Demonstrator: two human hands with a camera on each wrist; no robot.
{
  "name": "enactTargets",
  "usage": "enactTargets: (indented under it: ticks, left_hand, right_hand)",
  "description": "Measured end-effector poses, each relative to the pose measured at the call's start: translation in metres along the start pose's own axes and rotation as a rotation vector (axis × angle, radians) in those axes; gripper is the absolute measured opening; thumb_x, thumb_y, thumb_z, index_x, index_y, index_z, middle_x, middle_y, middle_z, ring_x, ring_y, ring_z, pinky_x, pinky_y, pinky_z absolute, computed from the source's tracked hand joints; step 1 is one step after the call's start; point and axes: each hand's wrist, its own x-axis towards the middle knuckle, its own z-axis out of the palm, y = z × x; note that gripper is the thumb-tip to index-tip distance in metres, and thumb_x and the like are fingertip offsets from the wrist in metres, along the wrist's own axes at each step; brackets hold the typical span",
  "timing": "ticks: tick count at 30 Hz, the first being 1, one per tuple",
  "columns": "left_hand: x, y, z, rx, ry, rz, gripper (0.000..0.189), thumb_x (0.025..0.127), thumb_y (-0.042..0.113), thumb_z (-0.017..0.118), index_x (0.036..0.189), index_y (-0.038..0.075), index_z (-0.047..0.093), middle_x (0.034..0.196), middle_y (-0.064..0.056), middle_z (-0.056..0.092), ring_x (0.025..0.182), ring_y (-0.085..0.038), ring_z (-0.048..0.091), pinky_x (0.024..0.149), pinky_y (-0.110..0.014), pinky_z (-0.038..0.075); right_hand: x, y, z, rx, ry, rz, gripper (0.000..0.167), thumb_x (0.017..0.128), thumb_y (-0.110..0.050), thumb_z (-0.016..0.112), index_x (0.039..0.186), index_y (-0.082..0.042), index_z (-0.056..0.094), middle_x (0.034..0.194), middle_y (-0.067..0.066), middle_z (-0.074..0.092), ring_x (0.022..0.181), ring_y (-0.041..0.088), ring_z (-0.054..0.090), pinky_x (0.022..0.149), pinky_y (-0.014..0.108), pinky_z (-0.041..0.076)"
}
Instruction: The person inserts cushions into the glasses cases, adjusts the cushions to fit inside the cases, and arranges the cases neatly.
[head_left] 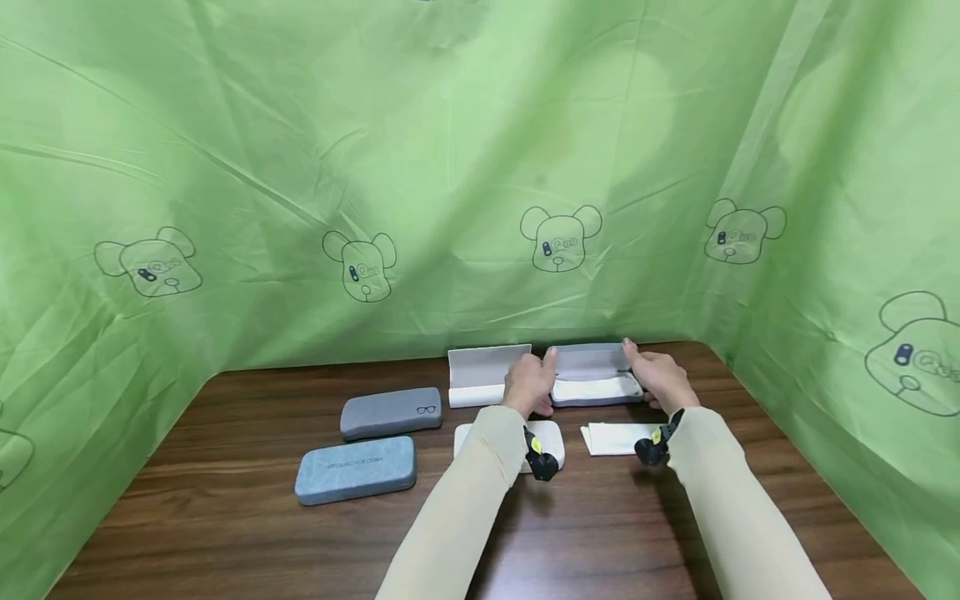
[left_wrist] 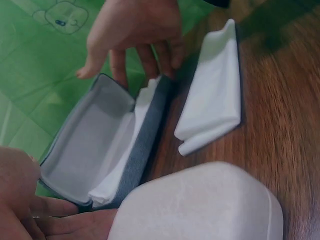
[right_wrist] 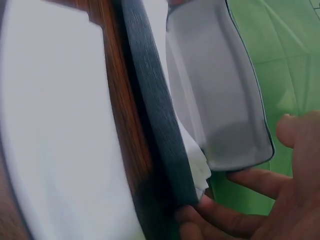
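A grey glasses case (head_left: 596,398) stands with its lid raised at the back right, a folded white cloth (head_left: 596,388) inside. At its left end, my left hand (head_left: 527,385) holds the case, thumb by the lid and fingers along the base. My right hand (head_left: 662,380) is at the other end; in the right wrist view its fingers (right_wrist: 260,182) touch the case while the thumb stands apart. Under my left wrist lies a white case (head_left: 551,439), partly hidden by the arm. Another folded white cloth (head_left: 615,438) lies in front of the grey case.
Left of the grey case is a white case (head_left: 476,396) with its lid up. A closed grey case (head_left: 390,412) with a glasses print and a closed blue case (head_left: 356,471) lie farther left. A green curtain (head_left: 450,208) surrounds the wooden table (head_left: 225,500).
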Motion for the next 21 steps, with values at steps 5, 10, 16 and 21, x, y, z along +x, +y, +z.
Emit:
enactTargets:
  ticks: [5,10,16,21]
  left_hand:
    - [0.0019,0.0002,0.0023,0.021,0.040,-0.013,0.059,0.104,0.055,0.041,0.080,0.005,0.061,0.054,-0.016,0.063,0.043,-0.028,0.065,0.043,-0.038,0.054]
    - [0.0032,0.0004,0.0041,0.057,0.107,-0.040,0.059,0.103,0.058,0.043,0.077,0.008,0.063,0.054,-0.015,0.062,0.042,-0.025,0.064,0.052,-0.035,0.056]
    - [0.0031,0.0003,0.0041,0.036,0.105,-0.029,0.061,0.102,0.060,0.044,0.075,0.008,0.063,0.051,-0.014,0.062,0.042,-0.027,0.065,0.046,-0.035,0.054]
    - [0.0022,-0.0005,0.0016,-0.001,0.053,-0.007,0.058,0.101,0.057,0.049,0.080,0.006,0.065,0.053,-0.018,0.063,0.047,-0.030,0.067,0.043,-0.038,0.054]
  right_hand:
    - [0.0018,0.0003,0.0014,-0.007,0.022,-0.002,0.083,0.098,-0.070,0.031,0.147,-0.004,0.044,0.114,0.021,0.050,0.090,0.035,0.058,0.079,0.049,0.052]
    - [0.0010,0.0015,-0.0004,0.046,-0.001,0.011,0.079,0.099,-0.068,0.036,0.143,-0.004,0.047,0.114,0.021,0.052,0.090,0.033,0.057,0.077,0.046,0.051]
    - [-0.0004,0.0020,-0.0043,0.084,-0.030,0.006,0.079,0.100,-0.064,0.040,0.146,-0.001,0.046,0.120,0.025,0.055,0.094,0.034,0.060,0.080,0.046,0.052]
    - [-0.0013,0.0046,-0.0061,0.113,-0.050,0.002,0.080,0.100,-0.060,0.042,0.147,0.004,0.044,0.121,0.026,0.053,0.097,0.034,0.060,0.083,0.046,0.052]
